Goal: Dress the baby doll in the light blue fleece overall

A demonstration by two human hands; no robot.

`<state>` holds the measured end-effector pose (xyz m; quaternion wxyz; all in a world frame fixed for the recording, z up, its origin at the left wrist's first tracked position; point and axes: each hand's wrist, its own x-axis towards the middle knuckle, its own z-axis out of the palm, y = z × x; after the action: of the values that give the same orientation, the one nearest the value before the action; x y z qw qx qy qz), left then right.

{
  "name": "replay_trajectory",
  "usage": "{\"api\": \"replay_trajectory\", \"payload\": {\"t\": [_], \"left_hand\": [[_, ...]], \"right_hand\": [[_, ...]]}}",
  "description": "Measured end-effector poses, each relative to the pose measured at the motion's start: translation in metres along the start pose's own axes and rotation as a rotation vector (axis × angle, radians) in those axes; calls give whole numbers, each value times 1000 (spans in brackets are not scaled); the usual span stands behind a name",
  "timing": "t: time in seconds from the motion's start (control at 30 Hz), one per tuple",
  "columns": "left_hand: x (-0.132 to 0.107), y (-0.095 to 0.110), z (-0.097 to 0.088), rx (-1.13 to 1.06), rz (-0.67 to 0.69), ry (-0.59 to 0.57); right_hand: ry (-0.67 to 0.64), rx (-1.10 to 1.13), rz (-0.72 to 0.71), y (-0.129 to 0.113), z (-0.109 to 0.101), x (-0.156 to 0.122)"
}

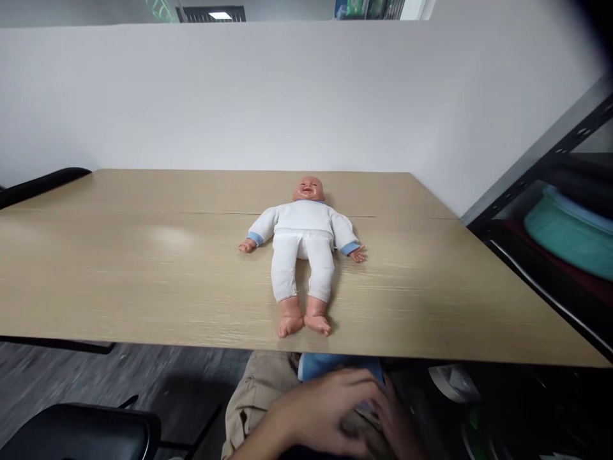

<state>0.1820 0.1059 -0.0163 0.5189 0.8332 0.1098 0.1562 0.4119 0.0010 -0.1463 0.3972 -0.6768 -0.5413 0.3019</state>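
Doll [303, 240] — white suit [303, 217] on, feet [290, 319] bare, lying on surface [143, 281]. Blue item [325, 365] apart, below near edge. Left hand [330, 406], right hand [393, 414] close by — fingers blurred, hold cannot be told.

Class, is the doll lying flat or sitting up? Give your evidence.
The doll is lying flat on its back: its front faces upward, with arms spread out along the table.

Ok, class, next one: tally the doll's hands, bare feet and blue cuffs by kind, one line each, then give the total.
Doll's hands: 2
Bare feet: 2
Blue cuffs: 2
Total: 6
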Motion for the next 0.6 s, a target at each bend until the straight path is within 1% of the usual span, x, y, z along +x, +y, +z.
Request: {"api": "replay_trajectory", "payload": {"t": [0.07,0.13,0.2,0.27,0.3,0.33,0.37,0.43,0.47,0.5,0.53,0.57,0.6], "left_hand": [[-34,-20,7,150,-293,117],[-63,-44,9,260,-523,235],[-82,-68,11,316,-643,316],[-91,-85,12,311,-668,375],[-91,-88,13,286,-658,405],[-90,-86,14,244,-631,434],[-86,-79,15,186,-593,457],[-77,-55,20,62,-507,473],[-72,-39,24,21,-472,453],[-68,-23,29,20,-454,419],[-63,-7,35,41,-425,332],[-60,6,40,62,-368,218],[-56,18,45,80,-276,100]], "right_hand": [[19,-15,157,12,7,2],[31,-8,298,22,12,5],[32,9,347,29,13,10],[38,24,344,31,12,16],[47,28,329,30,11,19],[58,32,312,28,11,21],[71,36,293,26,10,24],[99,44,244,20,9,27],[111,49,217,17,8,28],[120,55,190,14,7,28],[127,63,167,12,5,28],[133,69,151,11,3,29],[138,74,143,10,1,29]]}}
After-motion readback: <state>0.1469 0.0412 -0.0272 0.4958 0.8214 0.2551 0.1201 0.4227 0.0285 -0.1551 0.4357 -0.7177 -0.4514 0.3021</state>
